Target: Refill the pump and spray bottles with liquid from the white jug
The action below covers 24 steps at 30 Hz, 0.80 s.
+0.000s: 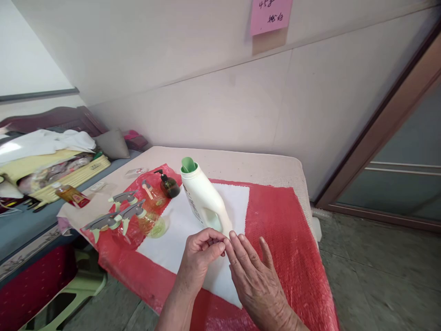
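Observation:
My left hand (200, 257) is closed in a pinch, thumb against index finger, at the fingertips of my right hand. Whatever it may pinch is too small or hidden to make out. My right hand (255, 276) is stretched out, back upward, with the little finger apart from the others; its index fingertip touches the left fingers. Just beyond both hands, a white detergent bottle (203, 193) with a side handle stands uncapped on a white cloth (237, 202). A green pouring spout (188, 164) shows in its mouth.
Left of the bottle are a dark pump bottle (169, 186) and several clear spray bottles (151, 223) with grey triggers. Red cloth (282, 230) covers the table under the white one. An amber bottle (72, 195) stands near the left edge, above a green stool (82, 280).

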### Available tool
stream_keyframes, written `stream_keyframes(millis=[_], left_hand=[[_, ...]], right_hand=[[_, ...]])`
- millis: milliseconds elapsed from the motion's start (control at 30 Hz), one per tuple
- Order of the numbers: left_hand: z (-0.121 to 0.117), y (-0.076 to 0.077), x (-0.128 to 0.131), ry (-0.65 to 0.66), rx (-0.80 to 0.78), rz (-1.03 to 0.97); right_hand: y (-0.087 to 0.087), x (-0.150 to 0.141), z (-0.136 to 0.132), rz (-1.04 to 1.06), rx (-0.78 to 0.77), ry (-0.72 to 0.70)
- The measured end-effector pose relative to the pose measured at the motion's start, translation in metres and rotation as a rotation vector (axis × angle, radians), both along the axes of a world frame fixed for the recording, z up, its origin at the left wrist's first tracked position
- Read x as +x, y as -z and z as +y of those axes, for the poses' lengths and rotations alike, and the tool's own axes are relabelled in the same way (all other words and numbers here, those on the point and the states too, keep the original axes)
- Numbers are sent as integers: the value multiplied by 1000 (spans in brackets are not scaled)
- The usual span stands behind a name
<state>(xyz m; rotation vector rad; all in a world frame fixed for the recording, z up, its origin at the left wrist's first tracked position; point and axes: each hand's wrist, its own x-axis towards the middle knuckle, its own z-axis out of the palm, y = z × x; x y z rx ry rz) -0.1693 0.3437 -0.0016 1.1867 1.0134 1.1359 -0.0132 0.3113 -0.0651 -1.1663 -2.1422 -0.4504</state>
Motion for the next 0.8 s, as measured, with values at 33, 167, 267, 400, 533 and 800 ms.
stream_keyframes(millis=[33,167,267,400,533,800], left_hand=[[0,0,0,0,5,3],[1,1,-1,2,16,4],[2,4,-1,9,14,16],[5,12,-1,-2,15,22],[6,17,-1,-4,25,19],[7,18,-1,-1,18,28]], right_hand=[[0,0,0,3,-1,-2],[3,-1,0,1,-23,-11],[5,-2,0,-9,-52,11],[4,-3,0,-21,-52,48],[5,-3,0,-15,-45,45],[13,-2,2,14,-93,26]])
